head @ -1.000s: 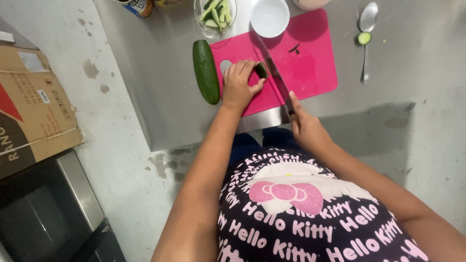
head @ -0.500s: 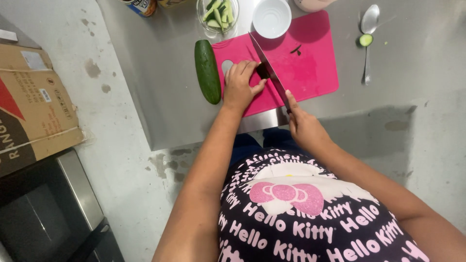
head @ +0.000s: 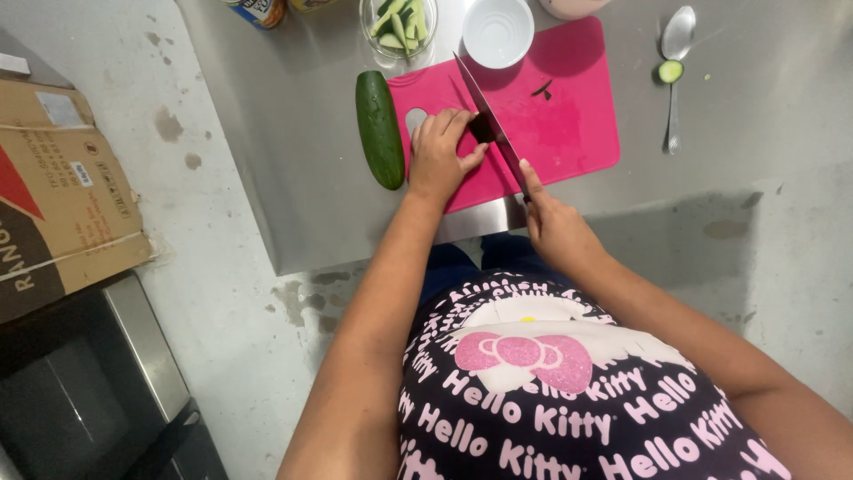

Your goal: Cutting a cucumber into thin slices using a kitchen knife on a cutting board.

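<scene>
The right hand [head: 553,222] grips the handle of a long knife [head: 487,124], whose blade runs up and away across the pink cutting board [head: 569,116]. The left hand [head: 438,158] curls over a small dark cucumber piece [head: 482,130], pinning it to the board right against the blade. To cut well here, I'd say the left fingertips [head: 471,160] should stay tucked back, with the knuckles guiding the flat of the blade, since the piece is short and the fingers sit very close to the edge.

Just left of the board a whole cucumber [head: 379,129] lies on the steel counter [head: 302,169], touching or nearly touching the board's rim. Beyond the board stand a glass bowl of cut cucumber sticks [head: 400,22] and an empty white bowl [head: 498,31]; the white bowl sits close to the knife tip and could crowd a long stroke. Well to the right lies a spoon [head: 675,62] with a cucumber slice [head: 671,71] beside it. A cardboard box [head: 53,187] sits on the floor.
</scene>
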